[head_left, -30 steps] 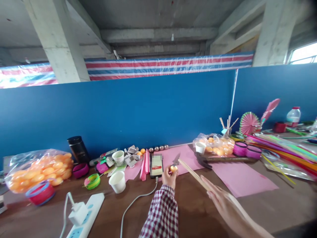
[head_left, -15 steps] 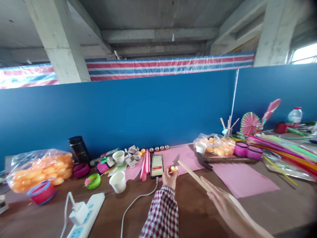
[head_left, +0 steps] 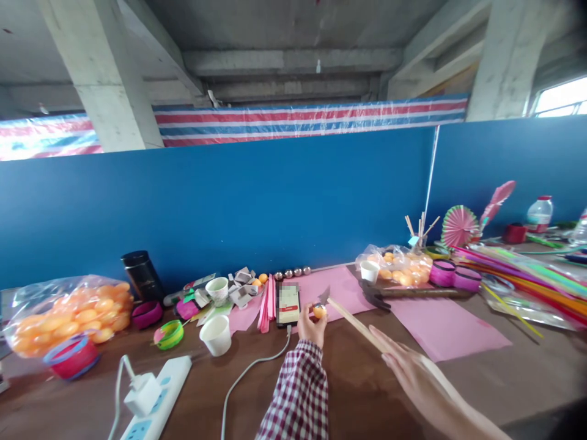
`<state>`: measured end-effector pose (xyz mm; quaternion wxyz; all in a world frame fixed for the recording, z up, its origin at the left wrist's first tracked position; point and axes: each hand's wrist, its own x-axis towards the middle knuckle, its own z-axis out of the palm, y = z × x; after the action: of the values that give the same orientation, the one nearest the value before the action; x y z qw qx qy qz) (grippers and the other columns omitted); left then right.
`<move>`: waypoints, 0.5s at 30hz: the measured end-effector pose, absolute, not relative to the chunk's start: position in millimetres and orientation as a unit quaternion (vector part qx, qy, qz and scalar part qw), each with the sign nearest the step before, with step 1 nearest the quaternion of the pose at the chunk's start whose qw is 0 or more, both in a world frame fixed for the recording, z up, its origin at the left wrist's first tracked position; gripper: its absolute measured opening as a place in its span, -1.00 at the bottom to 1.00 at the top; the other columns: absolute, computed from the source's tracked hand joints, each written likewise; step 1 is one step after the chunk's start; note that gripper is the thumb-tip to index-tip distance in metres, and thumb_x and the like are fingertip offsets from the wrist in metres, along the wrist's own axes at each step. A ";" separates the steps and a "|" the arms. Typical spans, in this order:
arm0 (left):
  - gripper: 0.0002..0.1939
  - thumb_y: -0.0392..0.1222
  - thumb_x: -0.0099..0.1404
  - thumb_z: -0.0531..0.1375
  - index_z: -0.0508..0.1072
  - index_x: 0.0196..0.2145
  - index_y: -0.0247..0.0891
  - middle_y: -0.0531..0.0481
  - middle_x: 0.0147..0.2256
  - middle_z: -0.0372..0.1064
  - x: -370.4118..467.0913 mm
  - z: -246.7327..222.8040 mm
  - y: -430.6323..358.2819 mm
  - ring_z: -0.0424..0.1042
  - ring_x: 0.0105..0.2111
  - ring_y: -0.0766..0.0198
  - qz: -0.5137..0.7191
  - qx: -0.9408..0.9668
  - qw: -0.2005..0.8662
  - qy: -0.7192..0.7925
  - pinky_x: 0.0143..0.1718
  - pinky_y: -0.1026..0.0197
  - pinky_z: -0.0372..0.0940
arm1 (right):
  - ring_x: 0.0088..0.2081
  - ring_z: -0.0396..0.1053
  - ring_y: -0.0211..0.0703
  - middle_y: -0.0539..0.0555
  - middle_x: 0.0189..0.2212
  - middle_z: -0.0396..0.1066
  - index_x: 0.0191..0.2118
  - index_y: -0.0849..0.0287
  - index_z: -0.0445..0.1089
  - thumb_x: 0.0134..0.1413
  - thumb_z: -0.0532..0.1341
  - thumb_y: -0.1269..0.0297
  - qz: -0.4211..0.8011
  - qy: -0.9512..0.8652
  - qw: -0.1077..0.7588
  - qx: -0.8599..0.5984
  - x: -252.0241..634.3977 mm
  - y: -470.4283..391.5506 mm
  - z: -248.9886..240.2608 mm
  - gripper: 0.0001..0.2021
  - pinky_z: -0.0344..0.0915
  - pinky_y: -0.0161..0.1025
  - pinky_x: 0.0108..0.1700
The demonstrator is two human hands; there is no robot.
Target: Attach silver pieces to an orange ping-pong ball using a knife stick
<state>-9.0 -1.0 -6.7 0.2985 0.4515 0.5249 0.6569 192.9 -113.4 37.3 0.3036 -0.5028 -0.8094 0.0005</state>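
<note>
An orange ball (head_left: 320, 311) is pinched between the fingertips of my left hand (head_left: 311, 324), at the near edge of a pink sheet (head_left: 337, 282). My right hand (head_left: 403, 362) is closed round the near end of a long wooden handle (head_left: 355, 322), which slants up to the left. At its far end a dark pointed metal tip (head_left: 324, 296) sits right by the ball; whether the two touch is unclear. A phone (head_left: 288, 304) with a lit screen lies just left of my left hand, with a cable plugged in.
White cups (head_left: 215, 336), a power strip (head_left: 158, 400) and a bag of orange balls (head_left: 68, 315) stand to the left. Behind my right hand lie a dark hammer-like tool (head_left: 413, 294), another ball bag (head_left: 403, 267) and a pink sheet (head_left: 449, 327). A blue partition (head_left: 284, 201) rises behind.
The whole view has shifted slightly. The ball has turned a little in my left fingers, its pale patch less visible. My right hand keeps its hold on the wooden handle.
</note>
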 end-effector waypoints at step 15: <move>-0.62 -0.17 -0.21 0.32 0.41 -0.38 -0.36 -0.11 -0.46 0.41 -9.5 -2.3 -2.3 0.36 -0.58 0.30 0.660 0.422 0.364 0.504 -0.57 0.24 0.30 | 0.01 0.26 -0.20 0.08 0.06 0.21 0.20 0.07 -0.08 0.18 -0.11 0.33 0.057 -0.788 0.313 -0.527 197.6 -115.4 31.6 -0.54 0.25 -0.28 -0.01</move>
<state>-9.5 -2.3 -2.3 0.3641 0.4225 0.5039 0.6596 197.6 -115.4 31.6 0.3126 -0.5266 -0.7884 0.0572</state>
